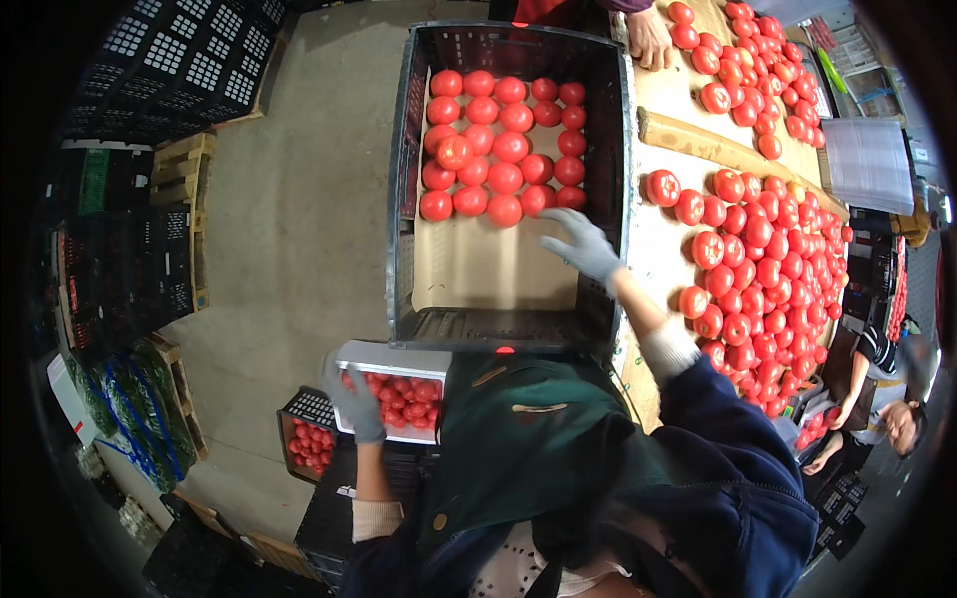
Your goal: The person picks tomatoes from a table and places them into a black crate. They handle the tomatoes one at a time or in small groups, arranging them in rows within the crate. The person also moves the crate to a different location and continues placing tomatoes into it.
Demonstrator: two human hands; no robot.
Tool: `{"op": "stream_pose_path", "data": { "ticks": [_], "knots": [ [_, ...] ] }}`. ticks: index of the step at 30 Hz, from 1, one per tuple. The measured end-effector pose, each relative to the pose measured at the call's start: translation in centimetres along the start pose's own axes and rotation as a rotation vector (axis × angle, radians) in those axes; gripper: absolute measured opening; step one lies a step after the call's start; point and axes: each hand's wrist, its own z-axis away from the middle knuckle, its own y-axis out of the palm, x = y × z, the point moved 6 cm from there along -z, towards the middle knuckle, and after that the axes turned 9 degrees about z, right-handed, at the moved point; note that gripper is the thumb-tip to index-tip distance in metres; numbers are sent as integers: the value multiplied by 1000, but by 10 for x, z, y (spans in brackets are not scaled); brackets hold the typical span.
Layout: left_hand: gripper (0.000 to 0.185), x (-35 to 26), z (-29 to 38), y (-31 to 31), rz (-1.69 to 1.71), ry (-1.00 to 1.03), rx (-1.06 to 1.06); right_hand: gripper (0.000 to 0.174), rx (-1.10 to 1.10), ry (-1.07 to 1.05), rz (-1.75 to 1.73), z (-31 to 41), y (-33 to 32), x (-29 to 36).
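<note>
Before me stands a black plastic crate (401, 187), its bottom lined with brown cardboard (493, 261). Rows of red tomatoes (505, 178) cover the far part of the liner, and one tomato (454, 152) rests on top of others. My right hand (582, 245), in a grey glove, reaches into the crate with fingers spread beside the nearest row; nothing shows in its grasp. At lower left, my gloved left hand (359, 404) is slightly blurred, fingers apart, over the left edge of a white box (396, 355) holding smaller-looking tomatoes (410, 400).
Right of the crate, a sorting table (665, 247) carries a large heap of tomatoes (770, 276), divided by a wooden rail (703, 143). Another person's hand (649, 39) rests at its far end. A lower crate of tomatoes (310, 446) and stacked black crates (179, 60) are at left.
</note>
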Motion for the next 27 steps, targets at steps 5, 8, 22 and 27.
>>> {"op": "stream_pose_path", "data": {
  "ticks": [5,8,22,27],
  "knots": [
    [35,-154,-90,189,219,410,537,77,276,29,585,-87,88,-36],
    [61,-138,-142,290,-241,451,629,79,191,4,605,-84,113,-54],
    [80,-62,-166,367,-605,569,749,72,360,-264,704,-91,150,-53],
    [78,-55,-162,358,90,57,684,80,447,414,-276,-75,147,-66]
  ]
}}
